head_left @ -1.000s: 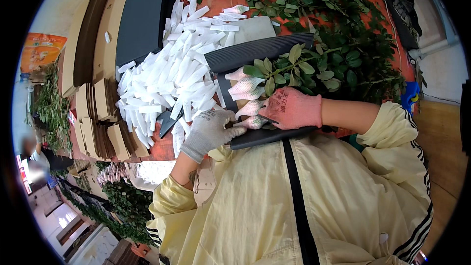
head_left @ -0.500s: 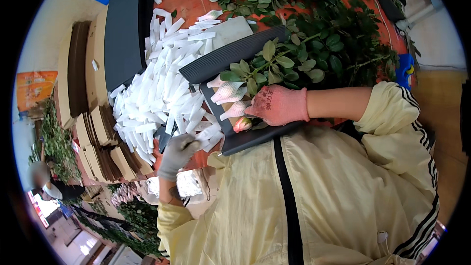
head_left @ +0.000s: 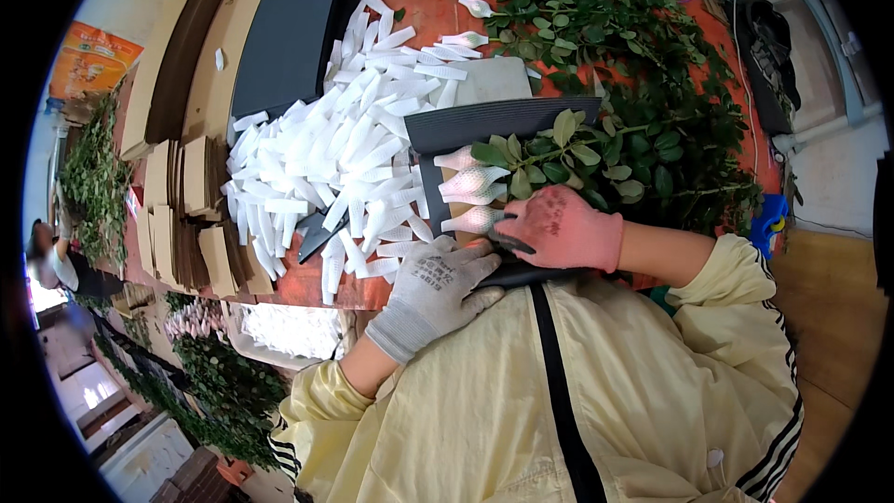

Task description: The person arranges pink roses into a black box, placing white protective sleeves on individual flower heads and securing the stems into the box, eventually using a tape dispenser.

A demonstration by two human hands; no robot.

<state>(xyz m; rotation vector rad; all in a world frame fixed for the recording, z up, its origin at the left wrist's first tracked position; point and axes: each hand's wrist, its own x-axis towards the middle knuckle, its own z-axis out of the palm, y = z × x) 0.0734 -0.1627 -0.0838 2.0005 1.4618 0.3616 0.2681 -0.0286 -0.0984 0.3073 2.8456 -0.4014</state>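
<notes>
My left hand (head_left: 436, 298), in a grey glove, curls over the bottom rose bud (head_left: 477, 244), whose orange petals show at my fingertips. My right hand (head_left: 557, 230), in a pink glove, is closed just right of the netted rose buds (head_left: 471, 184); what its fingers grip is hidden. The buds lie stacked on a card inside a dark grey corrugated wrap (head_left: 494, 121), folded back above them, with leafy stems (head_left: 633, 158) running right. Left of the wrap is a heap of white net sleeves (head_left: 345, 149).
Cardboard stacks (head_left: 170, 74) and dark sheets (head_left: 284, 19) fill the left of the red table (head_left: 346, 287). More stems (head_left: 568, 0) and a pale board (head_left: 494, 79) lie behind the wrap. A co-worker (head_left: 51, 256) is at the far left, a white bin (head_left: 289, 331) below.
My left hand dropped away from the wrap, leaving the orange bud uncovered, and has come back to cover it. My right hand stays at the buds; the view shifted and returned.
</notes>
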